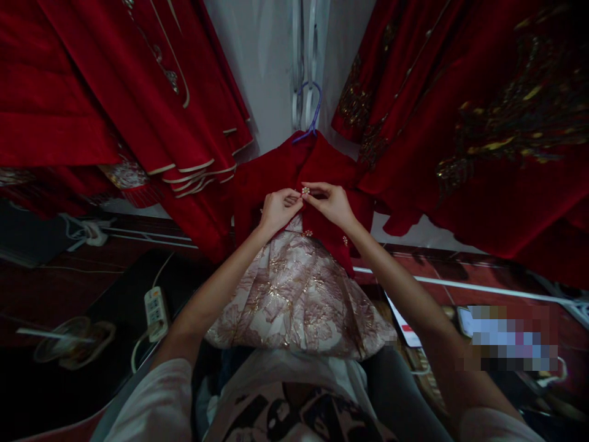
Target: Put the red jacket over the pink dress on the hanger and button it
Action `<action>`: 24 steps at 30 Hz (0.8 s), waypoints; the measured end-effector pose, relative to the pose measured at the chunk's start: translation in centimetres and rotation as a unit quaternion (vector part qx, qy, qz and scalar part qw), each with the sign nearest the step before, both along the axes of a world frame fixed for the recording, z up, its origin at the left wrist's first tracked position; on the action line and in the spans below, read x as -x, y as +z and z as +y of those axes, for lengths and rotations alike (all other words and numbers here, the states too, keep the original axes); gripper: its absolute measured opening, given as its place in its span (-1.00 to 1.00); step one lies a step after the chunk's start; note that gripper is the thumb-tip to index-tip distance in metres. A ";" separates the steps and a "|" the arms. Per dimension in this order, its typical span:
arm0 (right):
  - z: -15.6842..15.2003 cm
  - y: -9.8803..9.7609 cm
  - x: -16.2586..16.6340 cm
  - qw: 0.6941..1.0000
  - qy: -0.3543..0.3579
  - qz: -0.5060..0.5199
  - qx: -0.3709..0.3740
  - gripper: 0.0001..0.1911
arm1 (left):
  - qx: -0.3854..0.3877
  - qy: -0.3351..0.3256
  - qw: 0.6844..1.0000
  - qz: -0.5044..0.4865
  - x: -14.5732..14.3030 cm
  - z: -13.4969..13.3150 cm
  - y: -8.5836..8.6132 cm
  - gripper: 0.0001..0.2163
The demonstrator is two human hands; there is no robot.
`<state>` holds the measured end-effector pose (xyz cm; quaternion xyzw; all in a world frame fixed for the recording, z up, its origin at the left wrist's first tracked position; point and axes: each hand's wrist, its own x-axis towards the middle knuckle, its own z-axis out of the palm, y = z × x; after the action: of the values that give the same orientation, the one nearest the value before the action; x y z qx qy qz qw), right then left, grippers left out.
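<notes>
A small red jacket over a pale gold-patterned skirt hangs on a purple hanger against a white wall. My left hand pinches the jacket's front edge beside a small floral button. My right hand pinches that button and the fabric by it from the right. Both hands have closed fingers and meet at the jacket's chest. Two more buttons show lower down the red front.
Red embroidered garments hang at the left and others with gold embroidery at the right. A white power strip with cable lies on a dark surface at lower left, near a plastic cup with a straw.
</notes>
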<state>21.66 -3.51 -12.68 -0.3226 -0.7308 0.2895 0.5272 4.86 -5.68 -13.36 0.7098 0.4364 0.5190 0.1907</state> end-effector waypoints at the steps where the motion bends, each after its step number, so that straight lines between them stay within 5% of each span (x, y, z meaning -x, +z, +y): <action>1: 0.1 0.1 0.0 1.000 0.003 0.001 0.003 -0.63 | -0.008 0.001 1.000 0.013 0.0 0.0 0.3 -0.88; 6: 0.4 0.6 0.0 1.000 0.008 -0.008 0.014 -0.64 | -0.045 0.001 0.996 0.074 -0.1 0.3 1.2 -0.92; 12: 0.5 0.9 0.8 0.995 -0.081 -0.061 -0.012 -0.72 | -0.094 0.031 0.984 0.147 -1.0 0.1 1.2 -0.95; 21: 0.4 1.3 0.9 0.995 -0.072 -0.071 -0.009 -0.68 | -0.106 0.058 0.990 0.076 -1.8 -0.1 0.9 -0.96; 24: 0.5 0.8 0.6 0.999 -0.018 -0.027 0.029 -0.58 | -0.116 0.099 0.988 0.031 -1.9 0.1 0.7 -0.93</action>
<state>21.02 -3.01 -11.88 -0.3582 -0.7304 0.2922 0.5028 6.75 -5.59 -12.69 0.6963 0.4474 0.5598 0.0412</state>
